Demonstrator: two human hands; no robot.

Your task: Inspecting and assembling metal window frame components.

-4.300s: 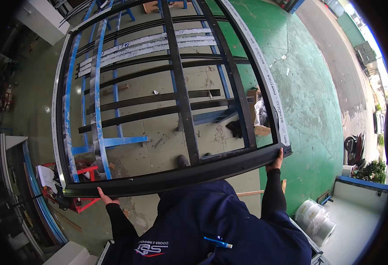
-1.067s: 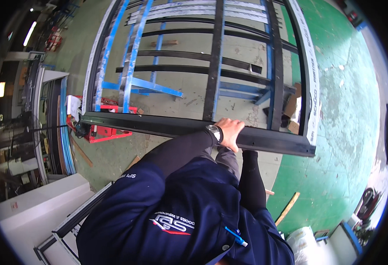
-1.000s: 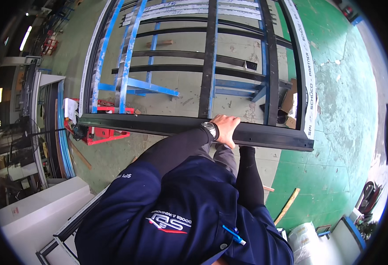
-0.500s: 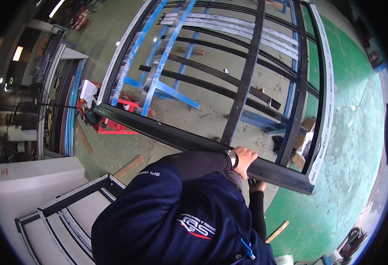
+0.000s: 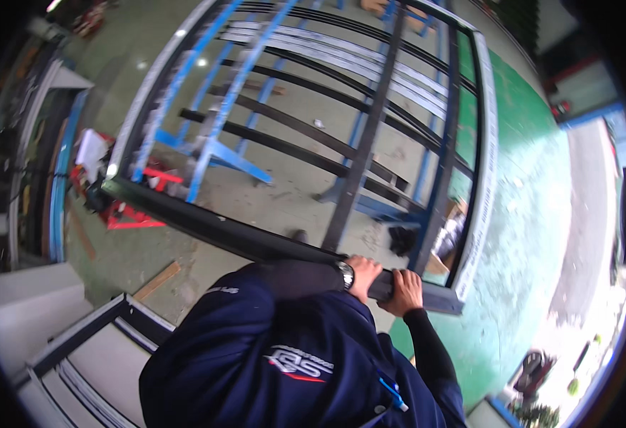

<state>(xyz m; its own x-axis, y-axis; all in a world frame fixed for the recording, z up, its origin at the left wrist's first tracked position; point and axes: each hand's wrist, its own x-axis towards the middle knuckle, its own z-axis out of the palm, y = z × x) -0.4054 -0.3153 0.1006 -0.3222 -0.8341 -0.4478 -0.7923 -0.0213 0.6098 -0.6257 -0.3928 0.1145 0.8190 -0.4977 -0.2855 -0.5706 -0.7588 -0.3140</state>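
Observation:
A large black metal frame (image 5: 256,242) with white-taped sides lies across blue stands. My left hand (image 5: 362,275), a watch on its wrist, is closed over the frame's near rail. Close to its right, my right hand (image 5: 404,293) has its fingers wrapped over the same rail, near the right-hand corner. The undersides of both hands are hidden. A dark crossbar (image 5: 365,150) runs away from the near rail, just left of my left hand.
Blue stands (image 5: 220,118) carry several black and white-wrapped bars (image 5: 341,60). A red rack (image 5: 131,214) stands at the left. Another frame with pale panels (image 5: 106,357) is at the lower left, near a wood strip (image 5: 157,280) on the floor.
My right hand has come up from below the rail and now grips it from above. My left hand stays on the rail. The whole view has shifted, with the frame lying farther left.

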